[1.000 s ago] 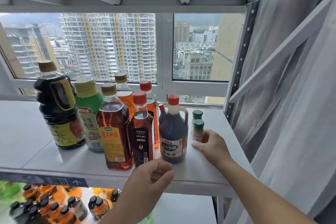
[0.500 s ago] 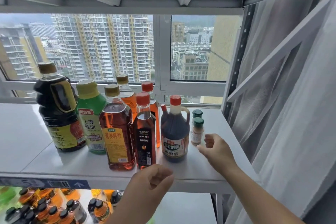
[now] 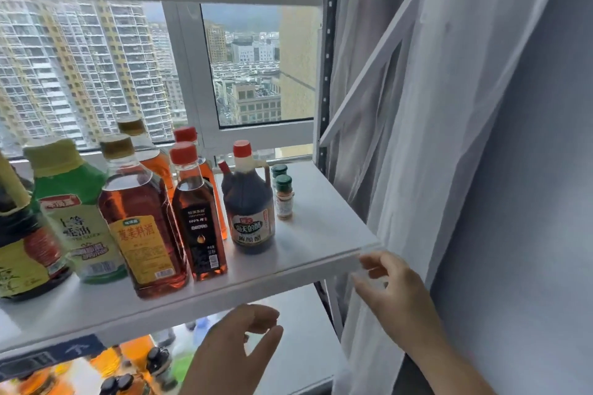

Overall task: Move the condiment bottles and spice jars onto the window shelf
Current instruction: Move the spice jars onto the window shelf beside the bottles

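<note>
Several condiment bottles stand on the white window shelf (image 3: pixel 324 234): a dark soy bottle (image 3: pixel 22 244), a green bottle (image 3: pixel 73 212), an amber cooking-wine bottle (image 3: pixel 144 228), a red-capped oil bottle (image 3: pixel 199 218) and a dark vinegar jug (image 3: pixel 250 208). Two green-capped spice jars (image 3: pixel 284 196) stand right of the jug. My left hand (image 3: pixel 234 346) hangs below the shelf's front edge, fingers loosely curled, holding nothing. My right hand (image 3: pixel 388 292) is off the shelf's front right corner, fingers relaxed, empty.
A lower shelf (image 3: pixel 298 346) holds more dark-capped bottles (image 3: pixel 128 375) at bottom left. A grey curtain (image 3: pixel 433 138) hangs to the right of the rack's upright post (image 3: pixel 325 74). The window frame (image 3: pixel 189 74) stands behind the bottles.
My right hand has drawn back from the spice jars to beyond the shelf's front right corner. My left hand has dropped below the shelf edge. The view has swung right.
</note>
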`<state>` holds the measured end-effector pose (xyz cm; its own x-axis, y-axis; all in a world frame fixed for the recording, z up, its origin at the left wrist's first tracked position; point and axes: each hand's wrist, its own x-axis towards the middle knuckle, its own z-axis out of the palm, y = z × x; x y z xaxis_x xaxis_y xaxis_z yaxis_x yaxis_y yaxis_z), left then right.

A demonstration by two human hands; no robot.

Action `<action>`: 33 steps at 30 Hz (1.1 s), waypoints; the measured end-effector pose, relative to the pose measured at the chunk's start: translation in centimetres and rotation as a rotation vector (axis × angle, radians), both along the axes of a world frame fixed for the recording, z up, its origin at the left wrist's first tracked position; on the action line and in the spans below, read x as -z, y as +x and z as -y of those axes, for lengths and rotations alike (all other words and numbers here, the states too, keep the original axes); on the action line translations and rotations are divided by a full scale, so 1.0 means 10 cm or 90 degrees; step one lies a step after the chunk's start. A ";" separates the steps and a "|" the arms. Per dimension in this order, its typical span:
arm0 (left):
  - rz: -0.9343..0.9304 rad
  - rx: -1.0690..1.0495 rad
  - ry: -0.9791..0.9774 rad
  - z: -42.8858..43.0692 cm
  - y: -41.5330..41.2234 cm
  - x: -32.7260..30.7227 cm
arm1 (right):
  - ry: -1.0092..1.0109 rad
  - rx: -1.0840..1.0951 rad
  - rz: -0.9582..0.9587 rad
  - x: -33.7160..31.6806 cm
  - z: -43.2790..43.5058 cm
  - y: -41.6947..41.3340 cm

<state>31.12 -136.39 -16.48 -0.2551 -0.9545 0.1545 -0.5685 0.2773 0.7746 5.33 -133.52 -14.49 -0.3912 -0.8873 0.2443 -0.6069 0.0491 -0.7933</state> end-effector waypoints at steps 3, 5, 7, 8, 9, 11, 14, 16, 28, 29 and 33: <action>0.007 0.048 -0.008 -0.11 0.00 0.06 | 0.019 0.025 -0.029 0.01 -0.41 -0.04; 0.005 0.072 -0.006 -0.22 -0.02 0.04 | 0.037 0.038 -0.046 -0.01 -0.67 -0.04; 0.005 0.086 -0.012 -0.34 -0.01 -0.01 | 0.038 0.051 -0.061 -0.04 -0.89 -0.02; 0.007 0.093 -0.016 -0.40 -0.01 -0.03 | 0.031 0.056 -0.067 -0.07 -0.99 -0.01; 0.011 0.101 -0.021 -0.46 -0.02 -0.05 | 0.025 0.058 -0.072 -0.09 -1.08 0.00; 0.009 0.111 -0.025 -0.60 -0.02 -0.09 | 0.022 0.054 -0.088 -0.13 -1.27 0.02; -0.012 0.110 -0.030 -0.87 -0.06 -0.16 | 0.023 0.040 -0.094 -0.16 -1.60 0.05; -0.021 0.105 -0.029 -1.07 -0.08 -0.20 | 0.019 0.042 -0.085 -0.16 -1.86 0.05; 0.011 0.206 0.008 -2.60 -0.22 -0.46 | 0.042 0.163 -0.015 -0.18 -3.76 0.24; 0.011 0.219 0.001 -2.68 -0.21 -0.47 | 0.039 0.175 -0.020 -0.19 -3.89 0.28; -0.029 0.277 -0.024 -2.95 -0.18 -0.49 | 0.032 0.232 -0.040 -0.23 -4.37 0.47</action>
